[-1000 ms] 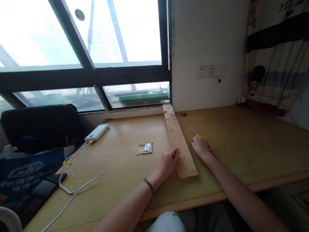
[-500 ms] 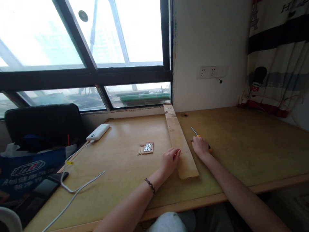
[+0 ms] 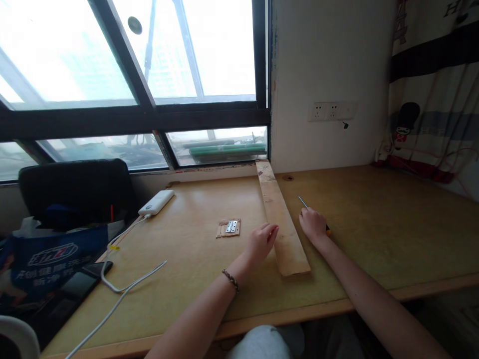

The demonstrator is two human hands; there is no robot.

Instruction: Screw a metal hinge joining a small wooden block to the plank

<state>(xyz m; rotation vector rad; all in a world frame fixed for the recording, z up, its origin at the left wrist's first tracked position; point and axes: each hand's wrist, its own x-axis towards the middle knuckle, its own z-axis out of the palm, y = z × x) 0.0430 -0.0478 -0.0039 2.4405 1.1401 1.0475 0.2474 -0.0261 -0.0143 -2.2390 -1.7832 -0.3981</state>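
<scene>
My left hand (image 3: 262,241) is closed in a pinch at the left edge of a long wooden board (image 3: 277,207). What its fingertips hold, if anything, is too small to make out. Just right of the board, my right hand (image 3: 313,225) is wrapped around a screwdriver (image 3: 303,201) lying low over the table. The screwdriver's metal shaft points away from me, and a bit of its yellow handle shows behind the hand. Left of the board, a silver hinge (image 3: 232,227) rests on a small brown piece of cardboard or wood (image 3: 221,230).
A white power bank (image 3: 157,202) with a white cable (image 3: 123,292) lies on the left of the table (image 3: 392,224). Beyond the left edge are a black chair (image 3: 77,187) and a blue bag (image 3: 60,259). A window and a wall with sockets (image 3: 325,111) border the back.
My right hand has closed further over the screwdriver, covering more of its yellow handle. My left hand has shifted slightly left against the board. The whole view has moved a little.
</scene>
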